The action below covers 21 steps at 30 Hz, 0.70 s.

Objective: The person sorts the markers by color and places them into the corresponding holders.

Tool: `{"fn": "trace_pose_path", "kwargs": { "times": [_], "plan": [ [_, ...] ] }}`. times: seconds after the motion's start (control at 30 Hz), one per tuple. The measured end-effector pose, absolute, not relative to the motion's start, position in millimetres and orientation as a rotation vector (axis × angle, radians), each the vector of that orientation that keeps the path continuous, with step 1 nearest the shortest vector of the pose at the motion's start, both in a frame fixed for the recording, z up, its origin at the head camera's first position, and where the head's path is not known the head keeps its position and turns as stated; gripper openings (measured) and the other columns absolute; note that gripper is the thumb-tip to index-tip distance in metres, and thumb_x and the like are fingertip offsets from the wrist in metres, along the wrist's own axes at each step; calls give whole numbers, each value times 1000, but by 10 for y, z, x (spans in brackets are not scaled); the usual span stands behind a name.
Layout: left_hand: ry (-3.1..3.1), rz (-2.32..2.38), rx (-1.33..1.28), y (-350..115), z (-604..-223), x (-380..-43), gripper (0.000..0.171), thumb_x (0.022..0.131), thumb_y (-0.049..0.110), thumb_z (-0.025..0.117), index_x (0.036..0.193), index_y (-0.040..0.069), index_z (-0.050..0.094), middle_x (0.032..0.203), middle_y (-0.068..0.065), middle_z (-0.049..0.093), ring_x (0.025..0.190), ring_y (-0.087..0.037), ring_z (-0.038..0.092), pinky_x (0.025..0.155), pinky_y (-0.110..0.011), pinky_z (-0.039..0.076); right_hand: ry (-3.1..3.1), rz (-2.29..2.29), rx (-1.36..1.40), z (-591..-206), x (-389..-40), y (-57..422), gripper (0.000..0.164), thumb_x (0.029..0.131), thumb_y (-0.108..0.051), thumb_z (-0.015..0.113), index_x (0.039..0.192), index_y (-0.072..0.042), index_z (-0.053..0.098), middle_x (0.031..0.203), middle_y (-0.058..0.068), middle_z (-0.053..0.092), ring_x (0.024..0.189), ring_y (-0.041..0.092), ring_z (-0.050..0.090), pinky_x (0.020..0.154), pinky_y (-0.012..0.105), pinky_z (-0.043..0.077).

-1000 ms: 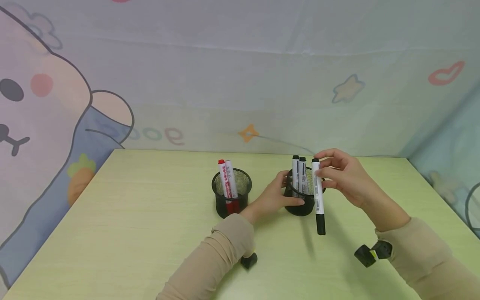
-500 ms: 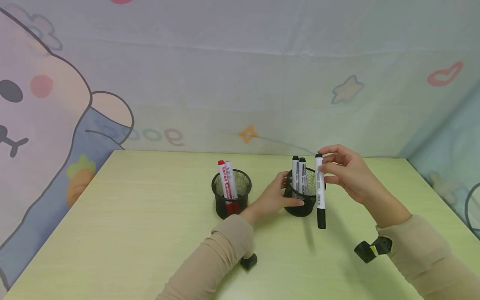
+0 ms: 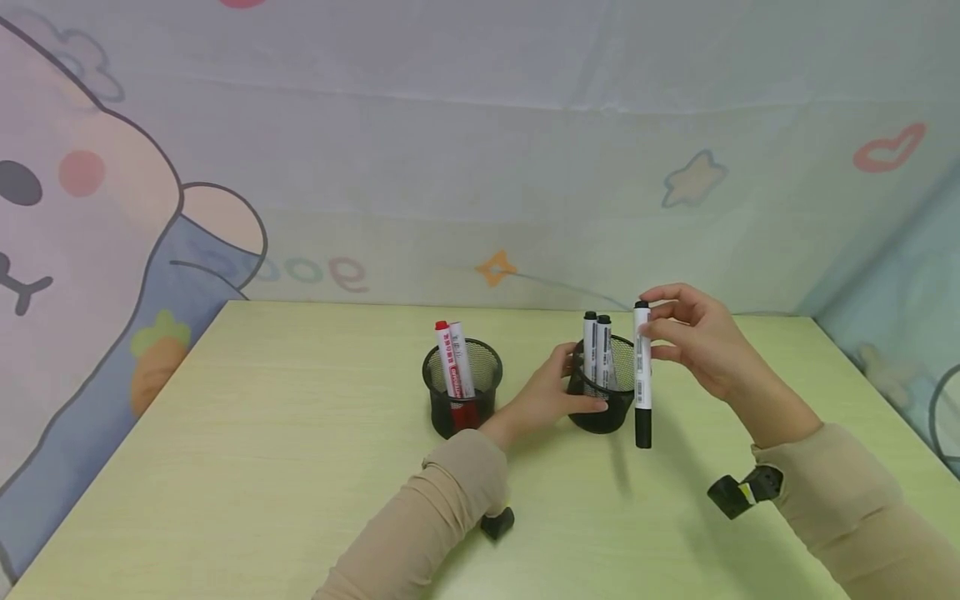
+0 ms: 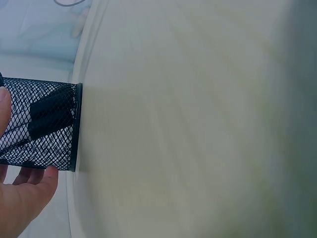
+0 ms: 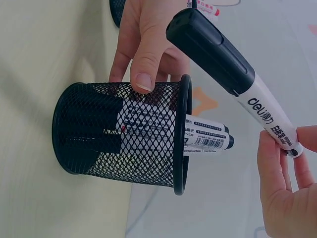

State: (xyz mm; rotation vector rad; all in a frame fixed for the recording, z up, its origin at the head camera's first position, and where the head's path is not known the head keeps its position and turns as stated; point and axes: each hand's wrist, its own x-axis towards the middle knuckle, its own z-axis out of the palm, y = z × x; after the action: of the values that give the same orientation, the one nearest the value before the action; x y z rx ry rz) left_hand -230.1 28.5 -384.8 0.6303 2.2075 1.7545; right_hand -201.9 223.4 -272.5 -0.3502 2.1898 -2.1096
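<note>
My right hand (image 3: 693, 340) pinches a black-capped whiteboard marker (image 3: 642, 358) near its upper end. The marker hangs upright, cap down, at the front right of a black mesh pen cup (image 3: 602, 417). In the right wrist view the marker (image 5: 270, 116) is apart from the cup's rim, beside its opening. My left hand (image 3: 543, 393) grips that cup from the left, thumb across its front, as the left wrist view also shows with the mesh cup (image 4: 49, 124). Black-ended white markers (image 3: 590, 350) stand inside the cup, their caps down behind the mesh.
Left of my left hand stands a second mesh cup (image 3: 442, 417) with a red-ended marker (image 3: 447, 358) and another white marker (image 3: 462, 360). Both cups are on a pale wooden table (image 3: 300, 433). A printed cloth (image 3: 450, 167) hangs behind its far edge.
My right hand has risen slightly and shifted a little right with the marker, which now hangs straighter. The left hand and both cups have stayed in place.
</note>
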Motion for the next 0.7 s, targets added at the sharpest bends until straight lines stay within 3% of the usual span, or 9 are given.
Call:
{"fn": "trace_pose_path", "kwargs": {
  "times": [0.7],
  "plan": [
    [2230,1745,641,278,-3846,-2300,83,76,14,78,141,12,28,136,-8,43,126,-24,41,104,-40,32,2211,-2148,-333,-2697,-2103,2263,26,87,5,57,106,-13,55,91,3,52,80,14,58,67,27,55]
  ]
}}
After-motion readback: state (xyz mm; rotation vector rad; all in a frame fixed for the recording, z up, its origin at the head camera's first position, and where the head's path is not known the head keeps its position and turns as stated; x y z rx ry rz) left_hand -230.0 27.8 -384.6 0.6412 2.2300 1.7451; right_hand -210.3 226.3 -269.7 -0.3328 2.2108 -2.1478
